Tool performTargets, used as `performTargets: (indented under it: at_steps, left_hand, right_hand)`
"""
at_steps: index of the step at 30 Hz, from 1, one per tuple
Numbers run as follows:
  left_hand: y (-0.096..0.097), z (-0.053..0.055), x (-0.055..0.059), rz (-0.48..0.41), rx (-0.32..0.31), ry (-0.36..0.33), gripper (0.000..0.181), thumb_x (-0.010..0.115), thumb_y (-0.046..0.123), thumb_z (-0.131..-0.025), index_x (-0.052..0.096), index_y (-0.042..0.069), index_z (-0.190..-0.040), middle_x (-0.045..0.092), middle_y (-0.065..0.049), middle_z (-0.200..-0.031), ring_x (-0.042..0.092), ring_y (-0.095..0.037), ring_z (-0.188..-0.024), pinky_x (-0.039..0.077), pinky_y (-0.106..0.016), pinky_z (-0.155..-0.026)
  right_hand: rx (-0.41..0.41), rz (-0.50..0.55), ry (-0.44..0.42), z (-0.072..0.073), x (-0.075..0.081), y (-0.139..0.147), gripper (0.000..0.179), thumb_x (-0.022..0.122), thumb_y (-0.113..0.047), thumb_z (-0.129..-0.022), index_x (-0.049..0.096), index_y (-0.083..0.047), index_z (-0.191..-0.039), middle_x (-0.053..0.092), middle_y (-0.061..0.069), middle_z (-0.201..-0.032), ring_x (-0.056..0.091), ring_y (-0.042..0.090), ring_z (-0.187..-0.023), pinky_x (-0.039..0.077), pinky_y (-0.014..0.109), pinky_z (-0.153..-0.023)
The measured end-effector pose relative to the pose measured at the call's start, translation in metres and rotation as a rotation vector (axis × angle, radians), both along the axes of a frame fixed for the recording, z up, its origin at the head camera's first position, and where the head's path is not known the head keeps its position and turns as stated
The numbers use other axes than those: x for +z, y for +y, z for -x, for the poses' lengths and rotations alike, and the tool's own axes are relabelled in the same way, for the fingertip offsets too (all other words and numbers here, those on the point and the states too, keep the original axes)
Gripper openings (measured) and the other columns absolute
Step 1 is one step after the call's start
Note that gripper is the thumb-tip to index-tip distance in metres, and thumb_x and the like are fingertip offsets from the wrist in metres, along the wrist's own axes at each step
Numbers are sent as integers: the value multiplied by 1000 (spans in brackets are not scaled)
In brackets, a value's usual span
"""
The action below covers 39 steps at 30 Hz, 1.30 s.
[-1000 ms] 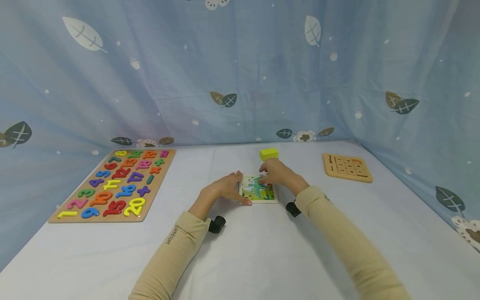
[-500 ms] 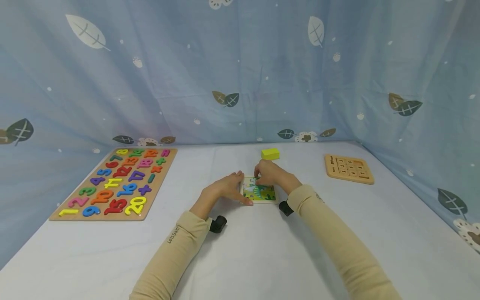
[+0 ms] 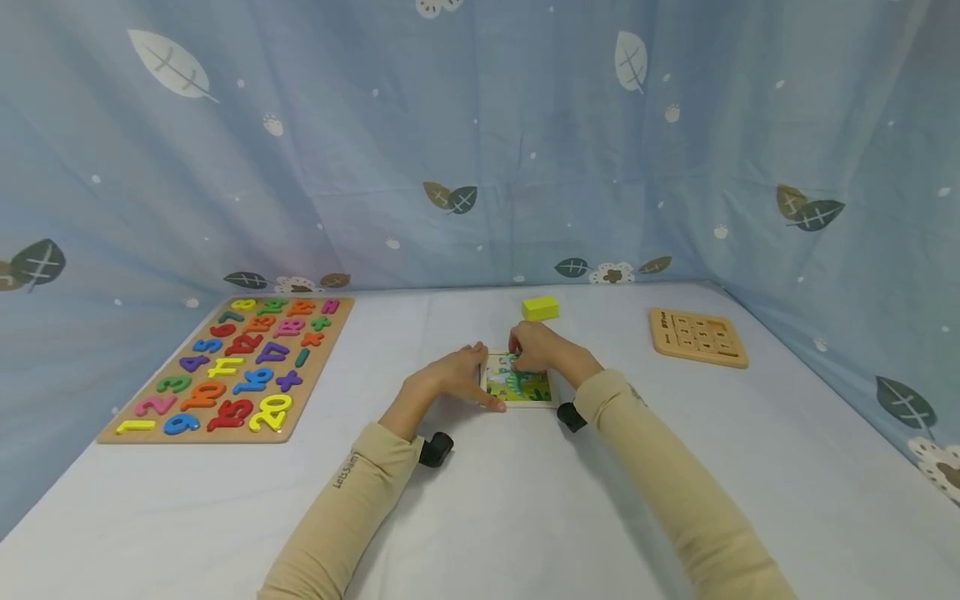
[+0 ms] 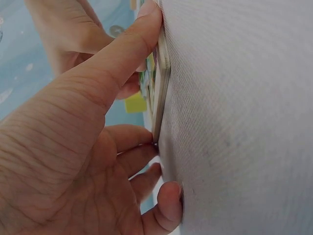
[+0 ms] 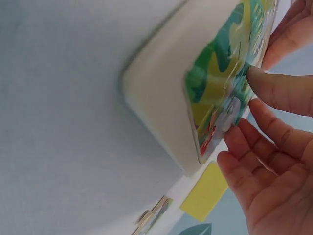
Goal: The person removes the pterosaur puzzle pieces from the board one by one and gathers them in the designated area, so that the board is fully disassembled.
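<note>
A small square jigsaw puzzle (image 3: 528, 392) with a green picture and pale border lies flat on the white table. My left hand (image 3: 453, 375) holds its left side, thumb at the near edge and fingers by the far left corner. In the left wrist view the thumb (image 4: 139, 36) rests on the border. My right hand (image 3: 542, 348) is over the upper part of the picture, fingers bent down. Seen from the right wrist, its thumb (image 5: 274, 88) and fingers pinch at a piece in the picture, by a grey patch. The hand covers much of that piece.
A yellow block (image 3: 540, 308) stands just behind the puzzle. On the left lies a wooden board (image 3: 309, 387) with colourful numbers and signs. A small wooden number board (image 3: 699, 337) is at the right. A blue patterned curtain (image 3: 480, 150) hangs behind the table.
My right hand has moved a little left over the picture and its fingers have drawn together, mostly in the first half second. The left hand keeps its place on the puzzle.
</note>
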<state>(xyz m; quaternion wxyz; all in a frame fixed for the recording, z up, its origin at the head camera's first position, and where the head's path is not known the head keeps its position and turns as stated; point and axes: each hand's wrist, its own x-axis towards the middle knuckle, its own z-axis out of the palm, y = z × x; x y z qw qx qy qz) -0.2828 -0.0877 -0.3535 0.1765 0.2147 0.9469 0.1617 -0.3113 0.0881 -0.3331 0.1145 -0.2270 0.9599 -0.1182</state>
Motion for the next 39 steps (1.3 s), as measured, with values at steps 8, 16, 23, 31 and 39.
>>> performTargets:
  at_steps: [8, 16, 23, 31, 39]
  left_hand:
    - [1, 0, 0, -3, 2, -4, 108, 76, 50, -78, 16, 0, -153, 13, -16, -161, 13, -32, -149, 20, -46, -120]
    - [-2, -1, 2, -14, 10, -8, 109, 76, 50, -77, 16, 0, -153, 12, -16, -161, 12, -32, -150, 19, -46, -120]
    - [0, -2, 3, -3, 0, -13, 109, 76, 50, -78, 15, 1, -153, 11, -15, -161, 11, -31, -150, 18, -46, -120]
    - [1, -2, 3, -2, -2, -2, 109, 76, 49, -78, 16, -2, -152, 13, -17, -161, 13, -33, -149, 20, -47, -119]
    - [1, -2, 3, -13, -1, -1, 108, 76, 49, -77, 17, -1, -152, 13, -16, -161, 11, -32, -150, 18, -46, -120]
  right_hand:
    - [7, 36, 49, -2, -5, 2, 30, 68, -15, -87, 68, -3, -115, 66, 12, -110, 61, 23, -101, 51, 38, -93]
    - [44, 69, 85, -4, -5, 0, 30, 71, -15, -85, 69, -2, -112, 68, 11, -105, 61, 20, -94, 52, 37, -89]
    - [159, 9, 198, -8, -5, 5, 28, 69, -16, -89, 70, 0, -112, 65, 11, -104, 63, 21, -96, 53, 36, -90]
    - [115, 62, 180, -9, 4, 21, 29, 71, -14, -88, 69, 0, -113, 63, 12, -107, 62, 22, -100, 52, 36, -92]
    - [163, 73, 224, -5, 6, 47, 26, 71, -10, -86, 71, 4, -108, 63, 14, -100, 61, 23, -91, 52, 38, -83]
